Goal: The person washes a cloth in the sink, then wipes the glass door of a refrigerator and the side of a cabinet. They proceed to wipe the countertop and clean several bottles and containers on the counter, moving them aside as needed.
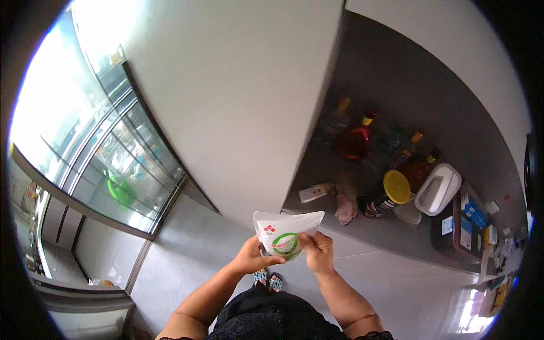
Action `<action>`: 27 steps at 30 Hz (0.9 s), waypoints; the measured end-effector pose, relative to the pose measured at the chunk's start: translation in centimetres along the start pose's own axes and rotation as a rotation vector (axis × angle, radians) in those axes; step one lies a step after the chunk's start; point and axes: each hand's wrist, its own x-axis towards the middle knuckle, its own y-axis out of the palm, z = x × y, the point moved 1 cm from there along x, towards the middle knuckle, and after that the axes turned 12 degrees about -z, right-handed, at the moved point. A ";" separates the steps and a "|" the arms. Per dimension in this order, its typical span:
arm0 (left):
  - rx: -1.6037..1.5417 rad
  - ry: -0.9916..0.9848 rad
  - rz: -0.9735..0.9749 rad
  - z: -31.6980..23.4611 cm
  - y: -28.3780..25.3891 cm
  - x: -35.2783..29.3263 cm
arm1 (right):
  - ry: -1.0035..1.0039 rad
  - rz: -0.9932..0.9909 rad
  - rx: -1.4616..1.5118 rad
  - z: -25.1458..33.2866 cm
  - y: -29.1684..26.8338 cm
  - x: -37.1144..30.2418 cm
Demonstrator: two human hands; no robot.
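Note:
A white pouch (289, 222) with a red mark and a green ring printed on its front is held up before my body, its wide flat edge away from me. My left hand (253, 258) grips its left side, thumb across the lower front. On the right side, my right hand (318, 253) pinches it with the thumb on the printed face and the other fingers behind. The pouch's back and whatever is inside are hidden.
Right of me a dark shelf recess holds several bottles, including a red one (355, 141), a yellow-lidded tub (396, 187), a white container (438, 190) and boxes (474, 212). A pale cabinet side (226, 102) stands ahead. Glass doors (136, 164) are at left, above grey floor tiles (192, 243).

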 end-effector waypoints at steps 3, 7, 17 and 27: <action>0.096 0.013 0.031 1.1 1.9 1.0 | 0.022 -0.004 -0.002 0.7 -2.2 -0.2; 0.174 0.077 0.028 0.9 4.2 1.7 | 0.014 0.084 0.059 0.7 -6.3 1.5; 0.243 0.259 -0.136 2.2 0.8 3.1 | -0.469 -0.294 -1.288 -1.7 -8.3 12.6; 0.096 0.160 -0.219 2.8 -0.8 2.5 | -0.467 0.343 -1.573 -2.2 -4.6 15.6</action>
